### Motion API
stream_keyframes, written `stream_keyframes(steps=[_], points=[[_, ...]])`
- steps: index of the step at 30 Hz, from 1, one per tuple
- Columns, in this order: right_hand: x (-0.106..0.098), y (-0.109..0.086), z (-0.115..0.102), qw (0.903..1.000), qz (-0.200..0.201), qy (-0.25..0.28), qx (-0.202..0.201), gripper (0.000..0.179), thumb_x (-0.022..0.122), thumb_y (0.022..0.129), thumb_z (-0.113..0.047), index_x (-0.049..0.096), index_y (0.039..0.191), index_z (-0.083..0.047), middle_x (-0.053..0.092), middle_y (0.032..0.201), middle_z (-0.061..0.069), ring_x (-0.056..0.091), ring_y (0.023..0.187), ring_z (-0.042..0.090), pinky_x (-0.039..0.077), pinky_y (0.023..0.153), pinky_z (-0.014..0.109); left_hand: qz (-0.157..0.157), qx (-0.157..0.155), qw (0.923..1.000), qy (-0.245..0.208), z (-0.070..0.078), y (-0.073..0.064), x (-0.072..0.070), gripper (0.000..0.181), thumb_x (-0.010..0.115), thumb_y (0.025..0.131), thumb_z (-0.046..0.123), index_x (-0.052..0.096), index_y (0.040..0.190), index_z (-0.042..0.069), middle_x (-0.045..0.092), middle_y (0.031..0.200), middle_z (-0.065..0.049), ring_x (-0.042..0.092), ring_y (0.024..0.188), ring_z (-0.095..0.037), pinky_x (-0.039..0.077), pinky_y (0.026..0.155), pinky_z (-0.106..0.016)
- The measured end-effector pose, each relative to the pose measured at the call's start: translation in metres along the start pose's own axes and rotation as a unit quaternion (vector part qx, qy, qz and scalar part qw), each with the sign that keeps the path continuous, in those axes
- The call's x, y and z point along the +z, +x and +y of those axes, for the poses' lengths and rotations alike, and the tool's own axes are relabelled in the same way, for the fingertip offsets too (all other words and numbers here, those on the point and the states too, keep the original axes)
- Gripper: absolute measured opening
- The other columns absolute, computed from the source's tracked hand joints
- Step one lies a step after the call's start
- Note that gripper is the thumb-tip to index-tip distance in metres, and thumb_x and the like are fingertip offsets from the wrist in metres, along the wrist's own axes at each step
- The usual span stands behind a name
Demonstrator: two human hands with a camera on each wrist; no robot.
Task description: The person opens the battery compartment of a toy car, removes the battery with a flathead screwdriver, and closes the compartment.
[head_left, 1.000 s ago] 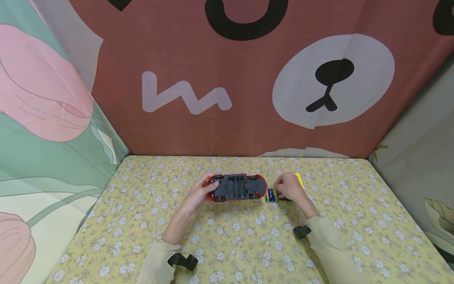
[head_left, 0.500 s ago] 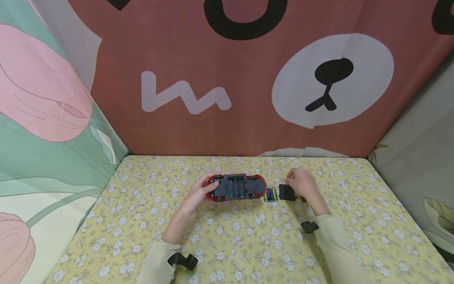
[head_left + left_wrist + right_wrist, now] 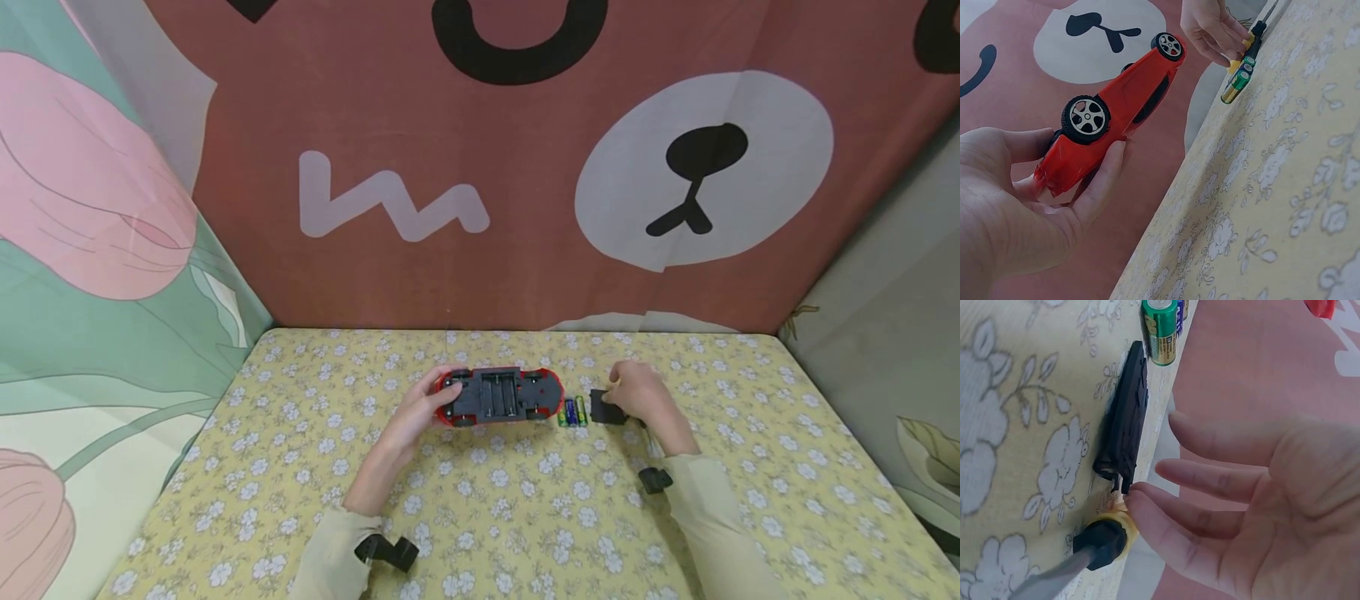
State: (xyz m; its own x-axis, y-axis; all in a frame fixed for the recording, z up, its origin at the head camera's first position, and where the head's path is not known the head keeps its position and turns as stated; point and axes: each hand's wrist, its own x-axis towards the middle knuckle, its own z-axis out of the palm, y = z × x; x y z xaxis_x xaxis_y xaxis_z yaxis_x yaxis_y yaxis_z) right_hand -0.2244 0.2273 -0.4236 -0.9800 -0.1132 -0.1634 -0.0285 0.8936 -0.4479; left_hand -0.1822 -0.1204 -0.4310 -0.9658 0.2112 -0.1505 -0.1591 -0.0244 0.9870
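Observation:
My left hand (image 3: 411, 408) grips the rear or front end of a red toy car (image 3: 517, 396), held upside down with its black underside and open battery compartment showing. In the left wrist view the car (image 3: 1129, 100) stays off the table, thumb on one side and fingers on the other. My right hand (image 3: 643, 396) is over a flat black battery cover (image 3: 604, 407) on the table. Seen from the right wrist, fingertips meet or nearly meet the cover's (image 3: 1125, 419) near end, while the thumb stands apart from it. Several AA-size batteries (image 3: 572, 411) lie side by side between car and cover.
A screwdriver with a yellow and black handle (image 3: 1107, 537) lies beside the cover, partly hidden under my right hand in the head view. Yellow floral cloth covers the table (image 3: 495, 517). A brown printed curtain (image 3: 375, 283) hangs behind it.
My right hand has moved right from the batteries to the black cover, uncovering both, then shifted slightly down toward the cover. The left hand and toy car have stayed in place.

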Motion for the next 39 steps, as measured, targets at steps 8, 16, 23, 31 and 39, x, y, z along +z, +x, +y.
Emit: stream_keyframes(steps=[8,16,23,31,39], points=[[0.003,-0.001,-0.003,0.9978,-0.055,-0.034,-0.012,0.045,0.078,0.092,-0.006,0.060,0.127,0.013,0.062,0.124,0.033,0.064,0.103,0.042,0.055,0.080,0.050,0.001,-0.002,1.0000,-0.002,0.000,-0.001,0.000,0.042,0.062,0.104,0.021,0.058,0.146,0.012,0.063,0.131,-0.013,0.070,0.095,-0.020,0.059,0.081,-0.038],[0.005,0.001,-0.004,0.9937,-0.059,-0.093,-0.020,0.043,0.086,0.086,-0.011,0.065,0.118,0.009,0.063,0.108,0.025,0.061,0.094,0.038,0.054,0.075,0.049,0.000,0.003,1.0000,-0.005,0.000,-0.001,0.000,0.039,0.061,0.105,0.019,0.059,0.143,0.013,0.062,0.132,-0.015,0.070,0.097,-0.022,0.059,0.082,-0.039],[0.004,0.001,-0.002,0.9935,-0.063,-0.093,-0.013,0.036,0.085,0.088,-0.013,0.066,0.112,0.005,0.059,0.107,0.024,0.056,0.095,0.038,0.051,0.075,0.049,0.000,0.002,1.0000,-0.009,0.001,-0.001,0.000,0.038,0.061,0.104,0.018,0.060,0.142,0.013,0.061,0.131,-0.016,0.070,0.099,-0.023,0.059,0.082,-0.041],[-0.007,-0.002,0.005,0.9969,-0.031,-0.032,-0.064,0.025,0.077,0.092,-0.005,0.058,0.076,-0.006,0.050,0.069,0.004,0.044,0.061,0.020,0.039,0.061,0.037,0.001,0.003,0.9999,-0.013,0.002,-0.001,0.001,0.037,0.061,0.104,0.017,0.061,0.141,0.013,0.061,0.131,-0.016,0.070,0.098,-0.024,0.059,0.082,-0.041],[-0.017,-0.005,0.008,0.9976,0.003,0.034,-0.060,0.023,0.065,0.101,-0.007,0.048,0.086,-0.005,0.044,0.069,0.005,0.042,0.058,0.019,0.036,0.058,0.036,0.001,0.004,0.9999,-0.011,0.002,-0.002,0.001,0.039,0.060,0.104,0.017,0.060,0.143,0.012,0.060,0.132,-0.016,0.070,0.099,-0.023,0.059,0.083,-0.042]])
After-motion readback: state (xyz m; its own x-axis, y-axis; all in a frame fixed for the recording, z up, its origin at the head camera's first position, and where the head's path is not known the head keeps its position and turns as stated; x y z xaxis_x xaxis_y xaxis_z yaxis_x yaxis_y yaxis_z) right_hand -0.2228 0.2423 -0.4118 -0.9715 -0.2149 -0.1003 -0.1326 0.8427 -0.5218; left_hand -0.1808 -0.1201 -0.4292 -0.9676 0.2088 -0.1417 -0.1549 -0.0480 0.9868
